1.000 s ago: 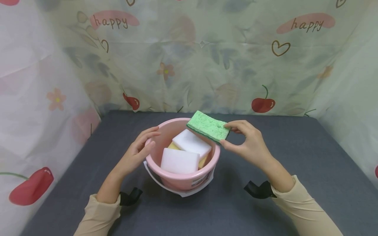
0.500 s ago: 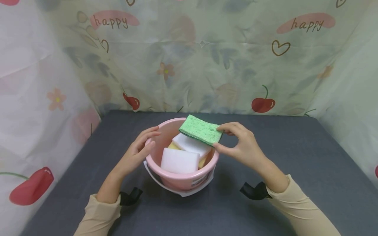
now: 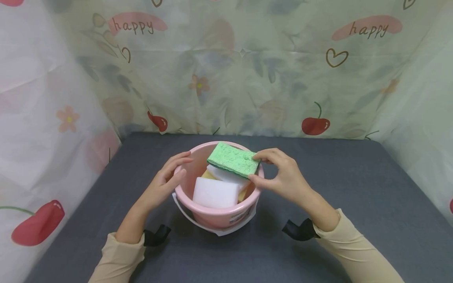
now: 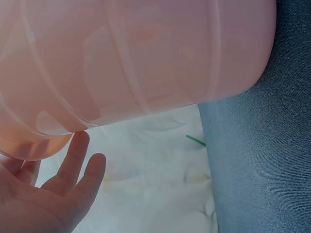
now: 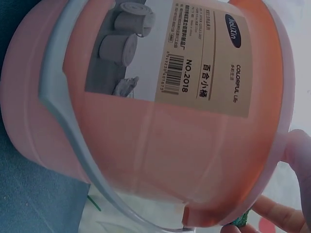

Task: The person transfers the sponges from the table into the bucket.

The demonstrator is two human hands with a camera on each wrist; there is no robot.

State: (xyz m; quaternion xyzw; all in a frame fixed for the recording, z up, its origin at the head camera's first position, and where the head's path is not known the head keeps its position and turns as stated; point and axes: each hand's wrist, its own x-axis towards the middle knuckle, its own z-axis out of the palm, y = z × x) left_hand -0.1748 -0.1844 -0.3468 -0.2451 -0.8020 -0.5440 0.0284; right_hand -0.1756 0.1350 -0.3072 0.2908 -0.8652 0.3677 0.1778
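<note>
A pink bucket (image 3: 212, 211) stands mid-table, its white handle (image 3: 198, 226) hanging down the near side. Thumb and fingers of my left hand (image 3: 161, 182) hold its left rim; two fingertips lie against the outer wall in the left wrist view. My right hand (image 3: 284, 175) pinches a green sponge (image 3: 231, 159) by its right end, between thumb and fingers, tilted over the bucket's mouth. Below it, inside, lie a white sponge block (image 3: 216, 192), a second white block (image 3: 228, 176) partly covered, and yellow sponge (image 3: 209, 175) beneath. The right wrist view shows only the green sponge's dark corner (image 5: 240, 221).
A dark grey cloth (image 3: 339, 173) covers the table. Cherry-printed curtains (image 3: 226, 78) enclose the back and both sides. A black strap (image 3: 155, 236) shows at the left cuff and another strap (image 3: 301, 230) at the right. The bucket's printed label (image 5: 170, 53) faces the right wrist camera.
My right hand has carried the green sponge left and slightly down, further over the bucket, hiding more of the rear white block. The left hand and bucket have stayed put.
</note>
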